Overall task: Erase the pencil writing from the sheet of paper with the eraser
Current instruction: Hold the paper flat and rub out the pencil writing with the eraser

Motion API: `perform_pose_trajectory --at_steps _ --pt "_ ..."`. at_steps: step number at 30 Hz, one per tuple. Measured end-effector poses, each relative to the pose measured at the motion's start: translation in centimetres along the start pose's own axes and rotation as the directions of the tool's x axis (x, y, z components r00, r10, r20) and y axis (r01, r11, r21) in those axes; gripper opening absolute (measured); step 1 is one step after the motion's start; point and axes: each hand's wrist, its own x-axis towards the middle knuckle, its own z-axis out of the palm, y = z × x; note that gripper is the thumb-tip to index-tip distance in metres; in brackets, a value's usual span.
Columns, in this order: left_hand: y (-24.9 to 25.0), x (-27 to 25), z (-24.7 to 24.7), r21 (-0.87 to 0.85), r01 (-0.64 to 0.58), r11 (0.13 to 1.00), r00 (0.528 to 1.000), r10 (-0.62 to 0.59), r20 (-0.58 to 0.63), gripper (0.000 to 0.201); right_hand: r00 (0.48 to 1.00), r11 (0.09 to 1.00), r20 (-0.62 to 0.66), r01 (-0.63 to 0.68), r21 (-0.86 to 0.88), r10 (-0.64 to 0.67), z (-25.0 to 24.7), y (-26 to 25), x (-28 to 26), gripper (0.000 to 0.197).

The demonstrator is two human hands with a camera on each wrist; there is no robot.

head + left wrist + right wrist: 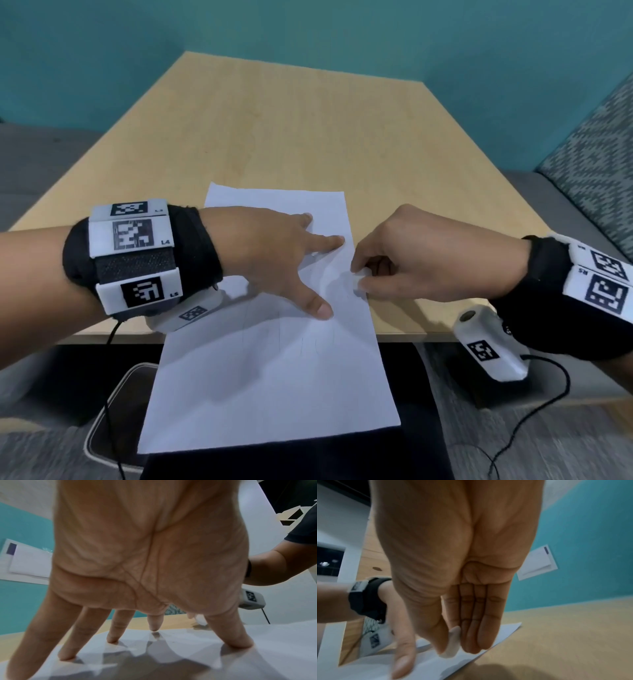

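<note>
A white sheet of paper (274, 359) lies on the wooden table (274, 137), its near half hanging over the front edge. Faint pencil marks (308, 342) show below my left thumb. My left hand (274, 260) presses the sheet with straight, spread fingers (113, 639). My right hand (404, 260) pinches a small white eraser (359, 279) between thumb and fingers at the paper's right edge. In the right wrist view the eraser (452, 645) pokes out below the thumb, just above the paper (419, 666).
The light wood table reaches back to a teal wall (308, 34). A patterned cushion (596, 164) stands at the right. Grey seating (41, 164) flanks the table, and dark clothing (291, 459) shows under the hanging paper. Cables (534, 404) trail from both wrist cameras.
</note>
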Motion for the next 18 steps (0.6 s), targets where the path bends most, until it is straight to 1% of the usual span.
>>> perform_pose_trajectory --at_steps 4,6,9,12,15,18 --pt "-0.5 0.0 -0.4 0.004 0.016 1.0 0.999 -0.016 -0.039 0.12 1.0 1.0 -0.003 -0.008 -0.007 0.008 0.8 0.1 0.0 0.021" --pt "-0.7 -0.4 -0.2 -0.01 0.019 1.0 1.0 -0.02 -0.013 0.122 0.999 0.999 -0.023 -0.033 -0.004 0.033 1.0 0.3 0.1 0.02" --pt "-0.9 -0.8 0.3 -0.014 0.031 0.999 0.999 -0.031 0.042 0.12 0.998 0.998 -0.022 -0.06 0.033 0.06 0.6 0.5 0.3 0.018" --pt "-0.9 -0.9 0.3 -0.009 0.043 0.999 0.998 -0.042 0.055 0.122 0.998 0.997 -0.031 -0.052 0.052 0.054 0.2 0.4 0.6 0.015" --pt "-0.8 -0.9 0.3 -0.005 0.034 0.999 0.998 -0.034 0.047 0.127 0.997 0.998 -0.041 -0.062 0.029 0.063 0.4 0.2 1.0 0.016" --pt "-0.9 -0.8 0.4 0.007 0.035 0.999 0.998 -0.035 0.051 0.129 0.998 0.998 -0.001 -0.06 -0.001 0.06 0.7 -0.6 0.6 0.018"
